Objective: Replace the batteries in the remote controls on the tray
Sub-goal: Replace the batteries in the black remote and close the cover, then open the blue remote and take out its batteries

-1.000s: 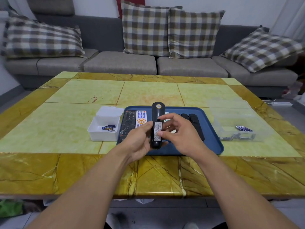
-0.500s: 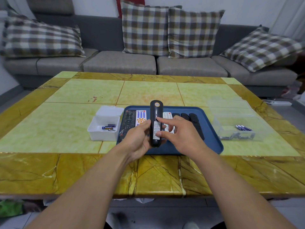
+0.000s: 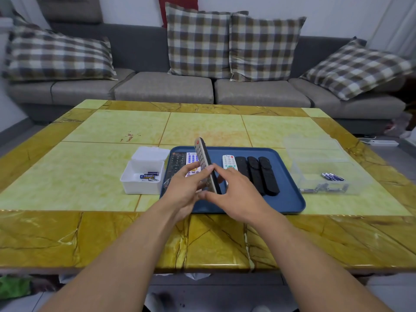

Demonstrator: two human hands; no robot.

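Item: grey remote [image 3: 206, 165], tilted on edge above blue tray [image 3: 290, 200], pinched betw. left hand [image 3: 185, 186] & right hand [image 3: 234, 194] fingertips, prob. for turning over; fresh AAAs in white box [image 3: 140, 184], spent cells in clear bin [image 3: 326, 176].

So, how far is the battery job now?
In hand: both hands, left hand and right hand, hold one grey remote above the blue tray. Six other remotes lie on the tray; whether any are done cannot be told. Batteries wait in the white box.
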